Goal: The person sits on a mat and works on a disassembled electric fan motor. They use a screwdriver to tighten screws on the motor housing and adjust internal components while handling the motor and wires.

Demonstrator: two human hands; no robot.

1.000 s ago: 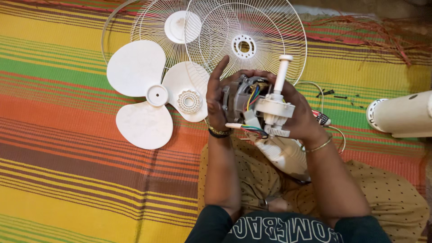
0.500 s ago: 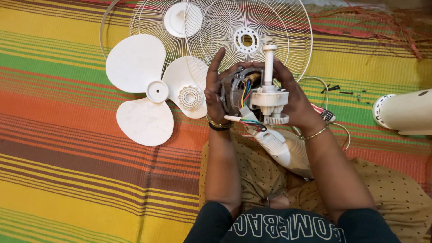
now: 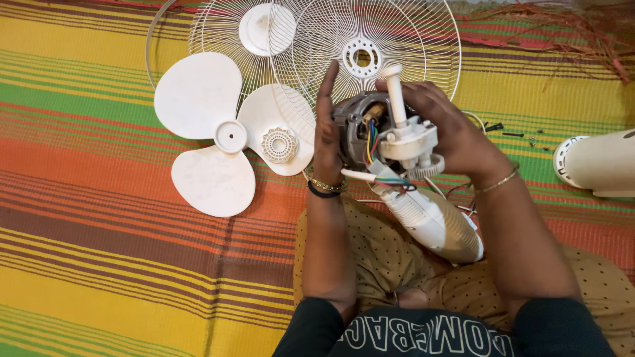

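While I look down from the head camera, I see both hands closed around a bare fan motor [image 3: 370,135] held up above the lap. My left hand [image 3: 326,129] presses flat against the motor's left side, fingers stretched upward, and my right hand [image 3: 450,125] wraps over its right side from above, so each hand is gripping the motor. It looks stripped: a dark grey metal body with copper windings showing inside, a bundle of coloured wires running down its face, and a white plastic gear housing [image 3: 410,142] on top with a white post standing up from it. Below it a white ribbed neck piece [image 3: 433,221] slants down toward my right knee, touching the motor's underside. On the striped mat [image 3: 99,218] to my left lies a white three-blade fan blade [image 3: 221,132], partly under two white wire guards [image 3: 377,46] that overlap each other. A white round casing [image 3: 598,162] sits at the far right edge, well apart.
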